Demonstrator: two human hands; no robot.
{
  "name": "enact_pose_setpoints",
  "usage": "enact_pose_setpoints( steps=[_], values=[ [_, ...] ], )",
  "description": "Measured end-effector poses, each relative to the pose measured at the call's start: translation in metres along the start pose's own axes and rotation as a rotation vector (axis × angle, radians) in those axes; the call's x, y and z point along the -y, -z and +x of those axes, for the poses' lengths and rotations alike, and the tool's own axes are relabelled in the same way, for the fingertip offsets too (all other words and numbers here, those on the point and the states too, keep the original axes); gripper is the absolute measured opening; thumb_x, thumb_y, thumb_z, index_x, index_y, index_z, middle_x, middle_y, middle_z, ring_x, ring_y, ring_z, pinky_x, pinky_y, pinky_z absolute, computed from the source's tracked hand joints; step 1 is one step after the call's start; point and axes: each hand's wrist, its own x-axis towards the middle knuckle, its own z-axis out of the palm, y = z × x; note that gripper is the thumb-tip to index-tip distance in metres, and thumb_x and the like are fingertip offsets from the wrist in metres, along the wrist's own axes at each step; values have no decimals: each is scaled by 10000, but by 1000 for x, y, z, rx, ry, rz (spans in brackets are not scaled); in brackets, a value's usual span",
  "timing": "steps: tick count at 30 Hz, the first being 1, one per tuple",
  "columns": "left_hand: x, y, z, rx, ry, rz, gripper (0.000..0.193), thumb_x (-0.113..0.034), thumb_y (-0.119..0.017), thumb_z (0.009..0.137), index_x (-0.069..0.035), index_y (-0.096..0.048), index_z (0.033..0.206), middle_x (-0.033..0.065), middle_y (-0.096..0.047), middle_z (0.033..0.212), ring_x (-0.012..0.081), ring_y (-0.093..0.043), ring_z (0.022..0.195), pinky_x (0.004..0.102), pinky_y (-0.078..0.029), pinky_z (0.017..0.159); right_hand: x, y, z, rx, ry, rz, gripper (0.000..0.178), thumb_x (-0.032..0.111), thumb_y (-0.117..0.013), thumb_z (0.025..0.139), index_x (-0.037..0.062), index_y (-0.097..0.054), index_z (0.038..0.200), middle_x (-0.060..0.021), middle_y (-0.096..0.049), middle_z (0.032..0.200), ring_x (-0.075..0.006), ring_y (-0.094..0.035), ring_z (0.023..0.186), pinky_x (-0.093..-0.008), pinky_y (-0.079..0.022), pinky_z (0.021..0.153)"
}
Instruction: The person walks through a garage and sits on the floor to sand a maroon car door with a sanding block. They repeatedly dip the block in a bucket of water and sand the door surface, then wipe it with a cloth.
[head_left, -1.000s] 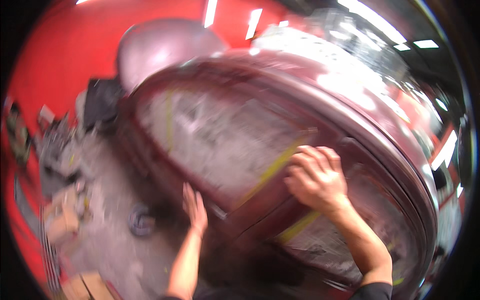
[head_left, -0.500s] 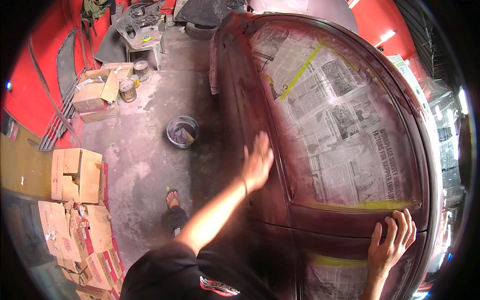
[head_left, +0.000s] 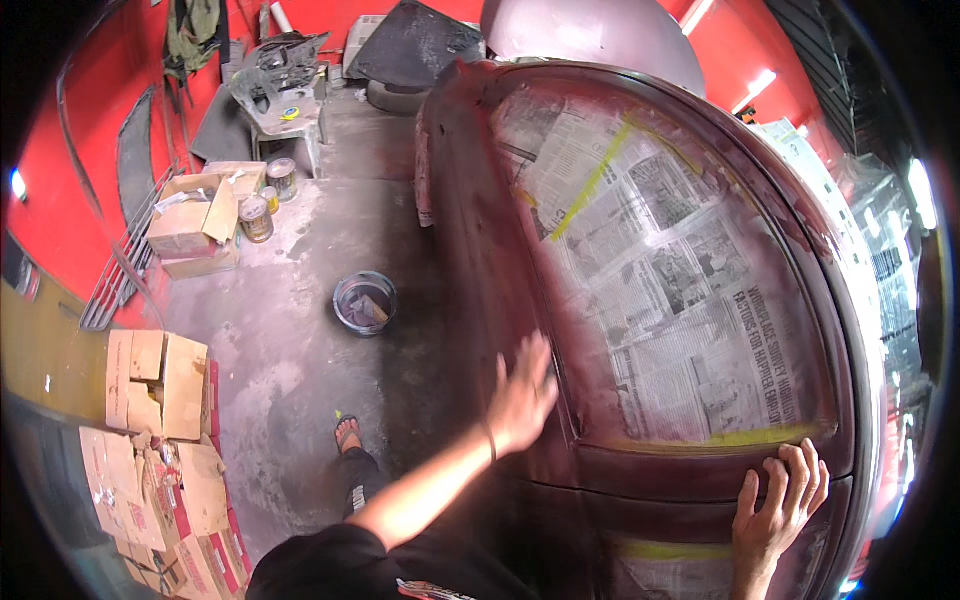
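Observation:
The maroon car [head_left: 500,340] stands along my right side, its side window covered with newspaper [head_left: 690,260] and edged with yellow masking tape [head_left: 730,438]. My left hand [head_left: 525,395] lies flat on the dull maroon panel just below the window's edge. Its fingers are stretched out and slightly blurred, and no tool shows in it; whatever lies under the palm is hidden. On the frame between the two papered windows rests my right hand [head_left: 782,500], fingers spread and bent a little, holding nothing.
A dark bucket [head_left: 365,303] with a cloth-like piece inside stands on the stained floor [head_left: 270,360]. Cardboard boxes [head_left: 155,470] are stacked at the left; another box [head_left: 190,215] sits by several paint tins [head_left: 257,218]. A grey plastic chair [head_left: 285,120] stands farther back.
The view has tilted, so the car and floor objects sit lower in the picture. My left hand has slid a little back toward me along the panel. The right hand stays on the frame.

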Motion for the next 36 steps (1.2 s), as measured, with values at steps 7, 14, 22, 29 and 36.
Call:
enact_pose_setpoints(
  steps=[7, 14, 22, 29, 36],
  values=[
    [64, 28, 139, -221, 155, -186, 724, -519, -286, 1143, -63, -214, 1700, 167, -130, 1792, 363, -107, 1655, 685, -122, 1284, -2, -1, 8, -23, 1, 14, 172, 150, -728, 900, 42, -676, 1024, -130, -654, 1264, -374, -566, 1370, -599, -355, 1207],
    [-32, -14, -36, 105, -8, -17, 727, -410, -399, 1126, -14, -185, 1696, 213, -128, 1782, 400, -102, 1653, 696, -92, 1277, -6, -5, -6, -24, -56, 40, 179, 157, -751, 871, 52, -692, 1003, -113, -657, 1274, -348, -574, 1364, -572, -355, 1209],
    [76, 55, 171, -162, 202, -76, 726, -490, -287, 1147, -4, -225, 1684, 163, -150, 1789, 351, -118, 1655, 641, -94, 1304, -2, -2, 13, -137, -224, 82, 181, 142, -746, 882, 43, -683, 1021, -130, -635, 1279, -367, -545, 1375, -570, -371, 1197],
    [20, 9, 15, 83, -139, 36, 680, -411, -444, 1116, 8, -321, 1637, 191, -260, 1749, 378, -203, 1636, 716, -121, 1264, 40, -11, 15, -137, -530, 24, 234, 107, -710, 928, 36, -610, 1127, -166, -602, 1322, -416, -487, 1439, -621, -305, 1258],
    [113, 119, 250, -20, 144, 31, 666, -399, -331, 1153, 10, -232, 1670, 192, -324, 1725, 347, -245, 1622, 628, -160, 1300, 41, -31, 19, -217, -556, -47, 171, 28, -676, 945, 41, -619, 1105, -155, -631, 1296, -430, -533, 1420, -635, -327, 1256]
  ],
)
